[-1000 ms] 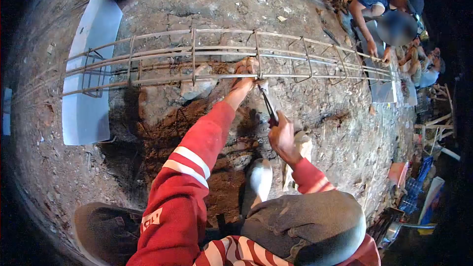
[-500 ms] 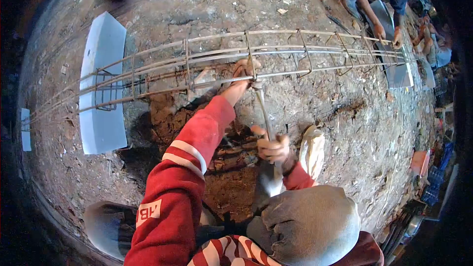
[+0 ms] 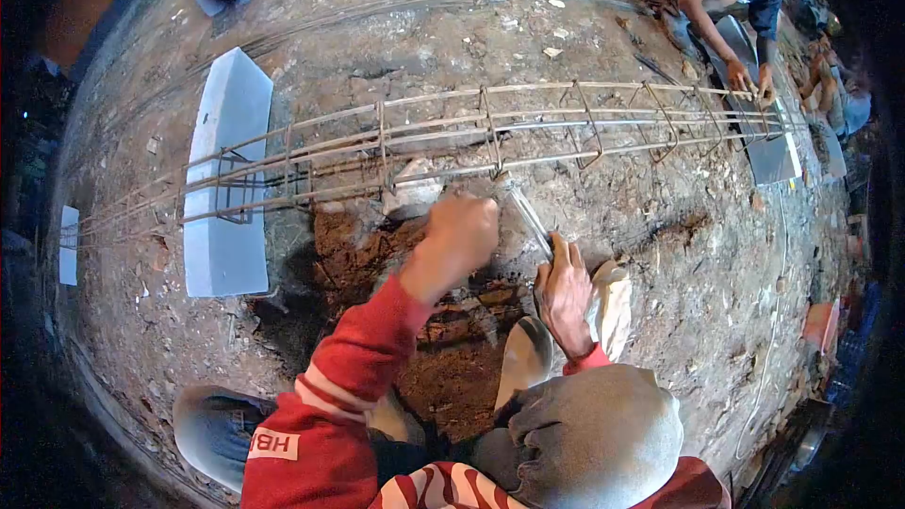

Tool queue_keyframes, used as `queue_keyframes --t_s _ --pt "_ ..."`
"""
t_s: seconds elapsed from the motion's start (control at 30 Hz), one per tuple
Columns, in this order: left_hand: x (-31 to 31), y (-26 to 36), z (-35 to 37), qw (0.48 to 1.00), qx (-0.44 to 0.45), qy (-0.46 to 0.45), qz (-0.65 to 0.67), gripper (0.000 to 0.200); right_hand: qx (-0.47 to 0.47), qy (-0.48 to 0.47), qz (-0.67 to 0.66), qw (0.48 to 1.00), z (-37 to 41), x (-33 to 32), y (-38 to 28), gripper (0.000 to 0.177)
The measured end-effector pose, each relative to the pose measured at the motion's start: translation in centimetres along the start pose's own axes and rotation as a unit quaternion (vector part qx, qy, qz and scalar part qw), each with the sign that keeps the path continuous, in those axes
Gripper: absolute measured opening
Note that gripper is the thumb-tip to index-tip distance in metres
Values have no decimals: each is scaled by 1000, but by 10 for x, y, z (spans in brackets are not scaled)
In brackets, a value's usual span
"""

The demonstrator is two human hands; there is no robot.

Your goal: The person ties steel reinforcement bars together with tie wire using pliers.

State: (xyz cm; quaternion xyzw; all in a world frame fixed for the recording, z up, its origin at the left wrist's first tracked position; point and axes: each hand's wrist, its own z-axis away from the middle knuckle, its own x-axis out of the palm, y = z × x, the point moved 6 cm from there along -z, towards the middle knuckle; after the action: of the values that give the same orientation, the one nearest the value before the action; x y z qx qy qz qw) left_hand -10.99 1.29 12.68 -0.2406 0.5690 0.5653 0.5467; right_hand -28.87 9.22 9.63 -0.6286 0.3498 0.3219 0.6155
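Observation:
A long rebar cage [image 3: 405, 175] of rods and square stirrups runs across the view. My right hand [image 3: 566, 297] is wrapped round the lower end of a metal bar tool [image 3: 531, 220], whose upper end is at the cage's near rod. My left hand [image 3: 462, 231] is closed just below the near rod, left of the tool, apart from both; what it holds, if anything, is hidden.
The cage rests over a white block [image 3: 226, 254] on the left and a panel [image 3: 775, 165] on the right. Another person [image 3: 721, 0] crouches at the far right end, hands on the cage. Loose rods [image 3: 377, 6] lie behind. My shoe [image 3: 525, 358] is below.
My left hand has come off the cage and back toward me. The tool has tilted, with my right hand now further right. The view has shifted slightly.

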Motion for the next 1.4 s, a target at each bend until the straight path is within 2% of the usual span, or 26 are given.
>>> queue_keyframes --t_s 0.03,0.1,0.17,0.2,0.23,0.27,0.3,0.33,0.37,0.4,0.43,0.5,0.53,0.57,0.63,0.67,0.7,0.73,0.77,0.8,1.07,1.2,1.27,1.3,1.37,1.4 --pt "-10 3 6 1000 -2 -5 -4 22 3 -2 -6 1000 2 2 3 50" --pt "-35 8 18 990 138 33 -6 20 -26 -12 -34 999 6 12 10 51" --pt "-41 -29 25 967 246 50 45 23 -13 -22 -21 999 4 21 15 50" --pt "-19 -53 15 972 226 -26 58 31 30 -55 -54 997 1 23 16 45" --pt "7 -78 8 972 226 -26 56 31 72 -90 -85 990 -2 26 18 40" --pt "45 -101 3 922 196 -153 297 36 45 -90 -62 993 -7 34 23 34" --pt "67 -107 5 799 150 -270 515 41 47 -89 -63 993 -8 49 34 34" --pt "78 -112 7 787 -23 -290 545 58 56 -132 -163 976 -7 73 45 36" --pt "79 -100 2 788 -22 -291 542 58 63 -172 -261 948 -11 73 28 39" --pt "77 -97 -9 777 -83 -183 597 57 150 -367 -428 812 -4 76 16 50" --pt "80 -97 -13 747 -146 -74 644 57 153 -370 -426 811 -2 82 23 50" --pt "86 -81 -42 717 -161 -20 678 60 168 -514 -688 484 19 86 19 64" --pt "81 -80 -61 689 -171 36 703 63 168 -490 -651 556 18 83 15 69" --pt "86 -80 -80 686 -166 31 708 63 172 -486 -647 561 18 76 6 69" --pt "111 -91 -131 664 -113 19 738 60 168 -423 -488 745 6 67 7 63" --pt "130 -99 -157 651 -87 14 754 58 166 -423 -388 802 4 68 17 51" --pt "133 -94 -164 644 -79 26 761 58 169 -423 -379 806 8 64 9 51" --pt "134 -89 -164 639 -78 37 764 58 127 -256 -200 937 3 43 4 51" --pt "136 -84 -163 635 -77 46 767 58 72 -73 -5 995 4 17 -3 51" --pt "136 -82 -163 632 -76 53 770 58 -13 27 33 999 6 8 -4 52" --pt "134 -73 -164 620 -66 77 778 57 -51 -56 60 995 -11 -10 -11 51" --pt "136 -69 -163 620 -65 82 778 56 -33 -67 81 994 -15 -11 -10 47" --pt "138 -67 -161 619 -67 82 779 56 49 -137 72 987 -14 0 -6 36" --pt "139 -66 -159 620 -68 82 778 55 26 -86 -12 996 -14 16 8 27" --pt "140 -68 -158 620 -71 83 777 55 76 -64 9 995 -21 55 31 24" --pt "140 -70 -156 620 -71 84 777 55 51 -16 15 998 -19 67 33 25"
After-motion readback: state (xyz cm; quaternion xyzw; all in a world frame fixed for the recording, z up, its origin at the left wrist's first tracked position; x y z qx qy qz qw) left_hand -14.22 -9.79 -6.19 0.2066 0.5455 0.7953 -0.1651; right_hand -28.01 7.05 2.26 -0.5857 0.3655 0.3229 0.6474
